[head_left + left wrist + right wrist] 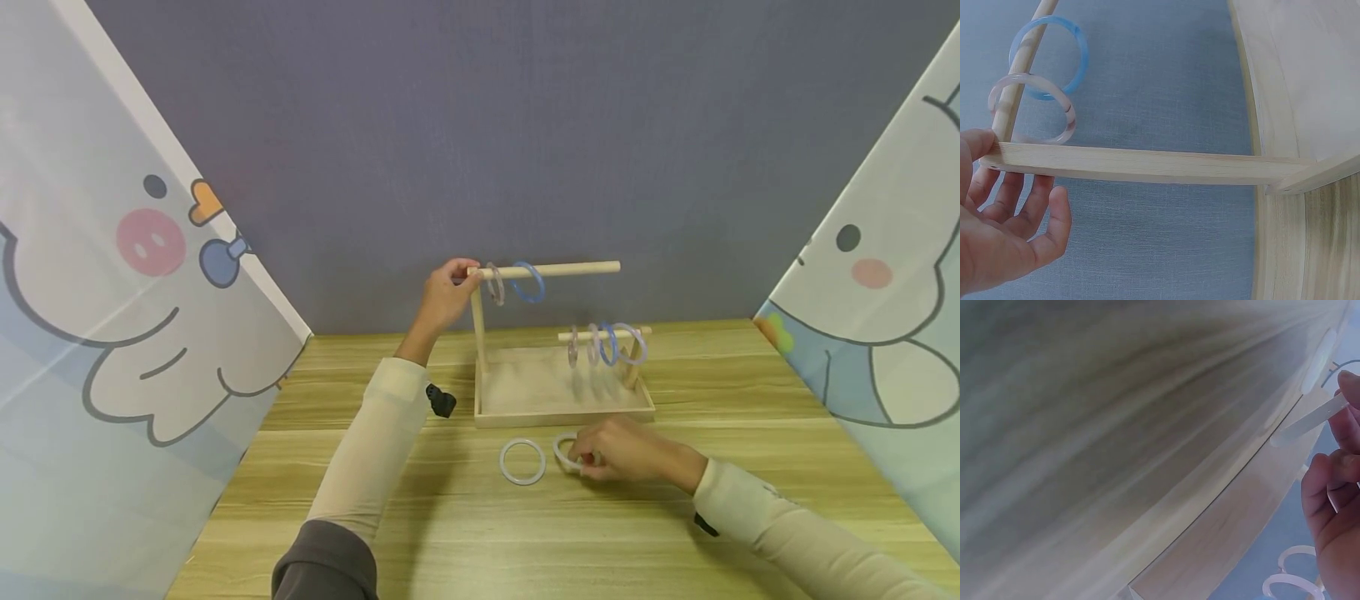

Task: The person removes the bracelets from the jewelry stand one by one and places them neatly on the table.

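Observation:
A wooden bangle stand (480, 333) has a long upper rod and a shorter lower rod. At the upper left corner my left hand (444, 298) grips it, thumb on one side and fingers on the other. Beside that hand a pale marbled bangle (1071, 119) hangs on the upper rod, with a blue bangle (1084, 59) further along. In front of the stand's base, my right hand (626, 450) pinches a white bangle (1310, 422), which tilts up from the tabletop. Left of it another white bangle (502, 461) lies flat on the table.
Several bangles, brownish, pink, blue and lilac (641, 350), hang on the lower rod (564, 337) at the right. Under the rods is a shallow tray base (562, 420). A grey wall (480, 150) rises behind the wood-grain table (525, 542), with cartoon-printed panels at both sides.

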{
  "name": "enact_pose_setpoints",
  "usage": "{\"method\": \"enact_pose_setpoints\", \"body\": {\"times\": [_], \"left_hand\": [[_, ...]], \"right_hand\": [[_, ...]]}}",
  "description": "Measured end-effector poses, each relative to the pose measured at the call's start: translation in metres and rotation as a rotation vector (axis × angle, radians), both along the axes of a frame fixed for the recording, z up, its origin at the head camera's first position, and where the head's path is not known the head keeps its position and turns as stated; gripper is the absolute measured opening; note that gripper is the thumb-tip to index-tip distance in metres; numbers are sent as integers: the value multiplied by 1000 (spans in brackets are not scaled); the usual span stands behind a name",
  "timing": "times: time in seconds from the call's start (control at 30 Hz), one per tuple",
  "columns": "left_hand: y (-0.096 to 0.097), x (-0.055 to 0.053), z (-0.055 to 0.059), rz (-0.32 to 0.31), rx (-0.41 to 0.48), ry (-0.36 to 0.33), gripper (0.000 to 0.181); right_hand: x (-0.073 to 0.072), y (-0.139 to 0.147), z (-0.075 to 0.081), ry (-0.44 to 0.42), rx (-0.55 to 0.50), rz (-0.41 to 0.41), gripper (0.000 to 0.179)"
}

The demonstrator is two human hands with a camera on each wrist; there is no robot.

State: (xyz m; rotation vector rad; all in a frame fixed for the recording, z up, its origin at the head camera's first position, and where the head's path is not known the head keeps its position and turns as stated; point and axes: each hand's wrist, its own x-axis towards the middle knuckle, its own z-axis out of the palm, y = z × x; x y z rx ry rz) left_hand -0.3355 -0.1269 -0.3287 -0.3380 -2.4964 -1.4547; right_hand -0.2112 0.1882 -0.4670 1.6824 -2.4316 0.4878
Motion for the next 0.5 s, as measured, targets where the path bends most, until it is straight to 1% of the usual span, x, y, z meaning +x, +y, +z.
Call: {"method": "enact_pose_setpoints", "body": {"times": [0.27, 0.5], "left_hand": [[-1, 3, 2, -11, 7, -17, 33], [-1, 2, 2, -7, -1, -5, 33]], "right_hand": [[3, -2, -3, -38, 40, -6, 14], [4, -4, -1, -65, 89, -16, 13]]}}
